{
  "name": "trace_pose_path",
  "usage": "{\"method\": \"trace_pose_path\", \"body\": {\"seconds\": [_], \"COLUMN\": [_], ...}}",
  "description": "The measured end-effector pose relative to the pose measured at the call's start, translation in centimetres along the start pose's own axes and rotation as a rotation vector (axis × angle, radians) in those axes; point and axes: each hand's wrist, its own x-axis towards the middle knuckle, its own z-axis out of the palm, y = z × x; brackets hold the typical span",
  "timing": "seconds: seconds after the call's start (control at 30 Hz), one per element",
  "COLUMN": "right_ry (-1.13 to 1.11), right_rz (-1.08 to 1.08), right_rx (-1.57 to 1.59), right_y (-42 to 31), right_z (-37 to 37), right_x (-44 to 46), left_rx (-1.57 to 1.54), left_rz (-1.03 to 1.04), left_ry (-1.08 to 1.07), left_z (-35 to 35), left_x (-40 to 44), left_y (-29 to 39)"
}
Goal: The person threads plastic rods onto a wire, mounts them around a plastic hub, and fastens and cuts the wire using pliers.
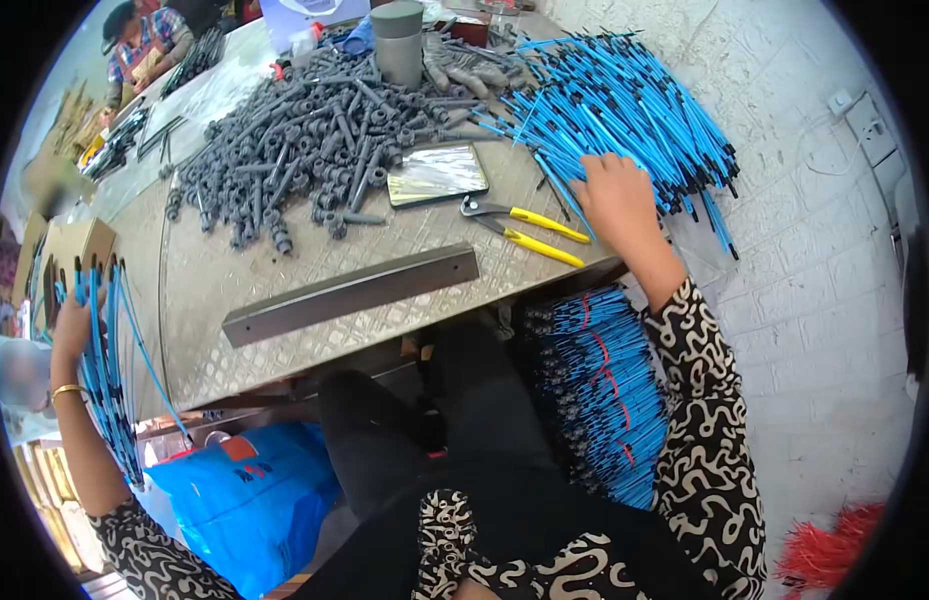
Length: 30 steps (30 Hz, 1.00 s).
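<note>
My left hand (72, 325) is wrapped round a loose bunch of thin blue rods with black ends (112, 370), held upright off the table's left side. One rod in it splays out to the right. At the right, my right hand (616, 200) reaches onto a large pile of the same blue rods (624, 110), its fingers curled down among them. The fingertips are partly hidden, so how many rods they grip cannot be seen. Yellow-handled pliers (544, 235) lie just left of this hand, beside a flat case of thin pale strips (439, 175).
Dark grey plastic fittings (304, 140) are heaped mid-table beside a grey cup (398, 45). A metal bar (354, 295) lies near the front edge. Below are red-tied bundles of rods (594, 390) and a blue bag (244, 500). Another person (149, 50) sits at the far left.
</note>
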Motion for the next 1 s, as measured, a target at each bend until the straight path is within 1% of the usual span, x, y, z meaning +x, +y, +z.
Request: {"method": "trace_pose_path", "body": {"seconds": [0.03,0.1,0.13,0.2,0.23,0.3,0.33,0.37,0.43,0.57,0.63,0.67,0.73,0.83,0.87,0.97,1.0], "right_ry": [-0.029,-0.079,-0.108,-0.048,-0.02,0.065,0.112,0.085,0.031,0.078,0.076,0.039,-0.041,0.39,0.512,0.17,0.013], "right_rz": [0.021,-0.027,-0.054,-0.014,0.004,0.062,0.089,0.102,0.127,0.145,0.186,0.226,0.31,0.083,-0.039,-0.083,-0.118], "right_rx": [-0.111,-0.192,-0.231,-0.154,-0.112,0.125,0.245,0.319,0.466,0.597,0.607,0.623,0.658,0.309,0.149,0.314,0.225], "right_y": [0.9,2.3,2.8,2.4,2.1,1.7,1.4,1.3,0.9,1.3,1.3,1.3,1.4,1.9,1.4,-1.2,-1.5], "right_z": [0.8,1.9,2.0,0.7,0.0,-1.0,-1.5,-2.1,-3.3,-1.6,-1.9,-2.1,-2.3,-0.8,-2.0,-0.8,0.1], "right_x": [0.5,0.5,0.7,1.0,0.9,1.1,1.2,1.3,1.3,0.5,0.3,0.2,0.1,-0.5,-0.4,-1.9,-2.2], "left_rx": [0.134,0.178,0.141,0.068,0.018,-0.077,-0.111,-0.25,-0.512,-0.382,-0.308,-0.311,-0.366,-0.445,-0.462,-0.483,-0.491], "left_rz": [-0.06,0.328,0.334,0.343,0.354,0.372,0.383,0.452,0.502,0.611,0.723,0.778,0.806,0.81,0.797,0.872,0.859], "left_ry": [-0.048,0.254,0.329,0.485,0.481,0.475,0.455,0.41,0.297,0.19,0.108,0.097,0.032,-0.064,-0.095,-0.136,-0.173], "left_z": [0.4,2.5,2.7,3.7,4.1,4.5,4.9,5.7,7.5,10.0,11.0,11.6,13.1,15.2,15.7,17.2,17.6], "left_x": [2.1,6.1,6.2,4.7,3.5,0.6,-0.5,-1.7,-5.0,-12.6,-15.0,-16.0,-17.0,-18.6,-19.2,-20.8,-21.3], "left_y": [-1.2,-7.1,-6.5,-3.6,-1.9,2.1,3.4,4.9,8.8,16.4,18.5,19.5,20.8,22.2,22.9,24.5,25.0]}}
